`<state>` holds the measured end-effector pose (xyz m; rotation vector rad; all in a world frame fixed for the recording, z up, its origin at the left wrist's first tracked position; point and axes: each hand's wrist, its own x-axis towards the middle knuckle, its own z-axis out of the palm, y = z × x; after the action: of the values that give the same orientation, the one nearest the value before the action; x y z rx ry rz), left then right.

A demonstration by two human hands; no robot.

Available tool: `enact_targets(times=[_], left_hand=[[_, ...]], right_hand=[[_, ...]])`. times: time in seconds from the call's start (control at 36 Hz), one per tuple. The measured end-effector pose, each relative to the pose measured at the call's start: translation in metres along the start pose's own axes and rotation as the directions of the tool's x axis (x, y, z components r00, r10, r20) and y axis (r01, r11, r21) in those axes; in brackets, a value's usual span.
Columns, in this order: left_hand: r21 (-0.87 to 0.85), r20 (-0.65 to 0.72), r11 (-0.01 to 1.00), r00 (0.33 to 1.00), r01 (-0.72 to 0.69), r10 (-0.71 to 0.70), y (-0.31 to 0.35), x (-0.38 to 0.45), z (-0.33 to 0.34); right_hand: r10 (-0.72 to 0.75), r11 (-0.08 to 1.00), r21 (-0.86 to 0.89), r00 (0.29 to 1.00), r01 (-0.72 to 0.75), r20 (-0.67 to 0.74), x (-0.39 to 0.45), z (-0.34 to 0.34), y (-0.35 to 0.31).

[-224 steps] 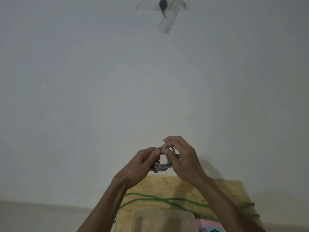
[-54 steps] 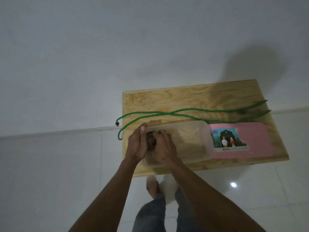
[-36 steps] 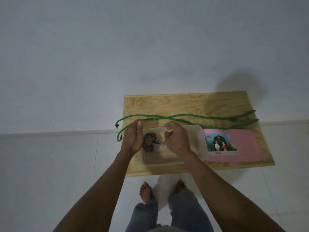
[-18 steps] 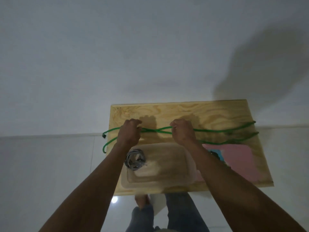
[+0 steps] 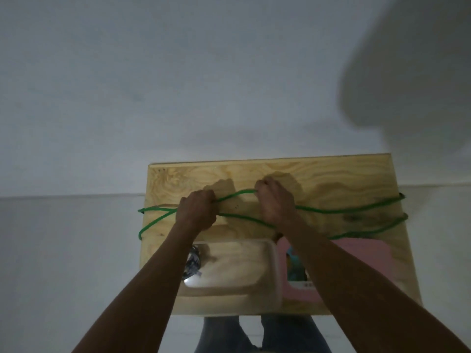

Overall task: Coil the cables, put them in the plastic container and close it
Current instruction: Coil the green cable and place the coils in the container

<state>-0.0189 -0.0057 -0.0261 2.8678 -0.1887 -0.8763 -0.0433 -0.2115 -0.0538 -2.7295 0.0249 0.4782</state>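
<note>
A long green cable lies in loose loops across the wooden table. My left hand and my right hand are both closed on it near the table's middle, with a short arc of cable raised between them. The clear plastic container stands open at the front. A coiled grey cable lies in its left end, partly hidden by my left forearm. The pink lid lies flat to the right of the container, under my right forearm.
The table stands against a white wall, with white tiled floor on both sides. The cable's ends hang over the left and right table edges. My legs in jeans show below the front edge.
The coiled grey cable went from both hands into the container. Both hands then moved to the green cable behind it, gripped it and lifted a stretch between them.
</note>
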Motion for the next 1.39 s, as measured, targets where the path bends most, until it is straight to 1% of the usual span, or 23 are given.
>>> enact_targets(times=[0.08, 0.17, 0.25, 0.31, 0.36, 0.42, 0.47, 0.53, 0.61, 0.69, 0.78, 0.86, 0.92, 0.97, 1.03, 1.17, 1.19, 1.22, 1.31, 1.33, 1.39], left_hand=[[-0.066, -0.027, 0.998, 0.999, 0.022, -0.024, -0.002, -0.008, 0.000], [-0.130, -0.078, 0.991, 0.996, 0.025, -0.035, -0.006, -0.013, 0.001], [-0.123, -0.190, 0.992, 0.981, 0.023, -0.047, -0.008, -0.014, 0.000], [-0.116, -0.288, 0.991, 0.952, 0.072, -0.103, -0.009, -0.014, -0.006], [-0.098, -0.370, 0.987, 0.916, 0.128, -0.155, -0.011, -0.017, -0.018], [-0.086, -0.443, 0.986, 0.880, 0.146, -0.169, -0.013, -0.022, -0.032], [-0.118, -0.496, 0.983, 0.850, 0.137, -0.178, -0.014, -0.031, -0.049], [-0.215, -0.530, 0.971, 0.822, 0.104, -0.205, -0.014, -0.041, -0.065], [-0.372, -0.559, 0.928, 0.795, 0.013, -0.235, -0.018, -0.056, -0.083], [-0.463, -0.587, 0.883, 0.773, -0.077, -0.241, -0.022, -0.069, -0.096], [-0.501, -0.620, 0.846, 0.758, -0.182, -0.204, -0.022, -0.085, -0.110], [-0.541, -0.636, 0.800, 0.748, -0.258, -0.189, -0.021, -0.096, -0.125], [-0.560, -0.644, 0.763, 0.749, -0.324, -0.154, -0.020, -0.101, -0.136], [-0.555, -0.658, 0.737, 0.745, -0.387, -0.104, -0.019, -0.107, -0.147], [-0.535, -0.684, 0.718, 0.727, -0.445, -0.059, -0.017, -0.114, -0.159], [-0.506, -0.736, 0.686, 0.677, -0.523, -0.026, -0.010, -0.131, -0.187], [-0.492, -0.746, 0.693, 0.666, -0.526, -0.024, -0.007, -0.135, -0.192], [-0.461, -0.759, 0.724, 0.651, -0.513, -0.022, -0.004, -0.138, -0.198], [-0.274, -0.796, 0.882, 0.604, -0.384, 0.016, 0.001, -0.147, -0.209], [-0.226, -0.793, 0.910, 0.609, -0.348, 0.036, 0.002, -0.148, -0.209], [-0.183, -0.762, 0.933, 0.644, -0.309, 0.064, -0.002, -0.145, -0.205]], right_hand=[[0.026, 1.000, 0.018, 0.997, -0.025, -0.075, 0.010, -0.005, -0.005], [0.026, 0.999, 0.047, 0.978, -0.017, -0.205, 0.018, -0.017, -0.018], [-0.007, 0.996, 0.083, 0.936, 0.038, -0.353, 0.021, -0.033, -0.031], [-0.041, 0.989, 0.108, 0.892, 0.101, -0.450, 0.021, -0.046, -0.041], [-0.070, 0.977, 0.138, 0.854, 0.163, -0.515, 0.020, -0.062, -0.051], [-0.081, 0.963, 0.170, 0.822, 0.212, -0.564, 0.017, -0.077, -0.063], [-0.073, 0.945, 0.208, 0.785, 0.251, -0.616, 0.011, -0.091, -0.076], [-0.042, 0.924, 0.260, 0.750, 0.280, -0.660, 0.003, -0.103, -0.087], [-0.007, 0.895, 0.302, 0.690, 0.327, -0.724, -0.010, -0.119, -0.100], [0.026, 0.877, 0.320, 0.629, 0.359, -0.777, -0.024, -0.135, -0.109], [0.043, 0.866, 0.317, 0.575, 0.386, -0.817, -0.040, -0.151, -0.117], [0.053, 0.857, 0.315, 0.539, 0.408, -0.841, -0.053, -0.166, -0.122], [0.071, 0.847, 0.324, 0.515, 0.421, -0.854, -0.062, -0.176, -0.124], [0.091, 0.832, 0.335, 0.487, 0.443, -0.869, -0.071, -0.186, -0.126], [0.105, 0.820, 0.339, 0.462, 0.460, -0.881, -0.080, -0.197, -0.128], [0.157, 0.796, 0.361, 0.410, 0.486, -0.898, -0.100, -0.218, -0.132], [0.172, 0.786, 0.371, 0.401, 0.494, -0.900, -0.104, -0.223, -0.133], [0.186, 0.776, 0.381, 0.395, 0.503, -0.900, -0.108, -0.228, -0.135], [0.232, 0.740, 0.416, 0.381, 0.528, -0.895, -0.120, -0.246, -0.143], [0.255, 0.724, 0.433, 0.376, 0.537, -0.891, -0.124, -0.254, -0.147], [0.303, 0.692, 0.468, 0.366, 0.550, -0.880, -0.132, -0.271, -0.151]])
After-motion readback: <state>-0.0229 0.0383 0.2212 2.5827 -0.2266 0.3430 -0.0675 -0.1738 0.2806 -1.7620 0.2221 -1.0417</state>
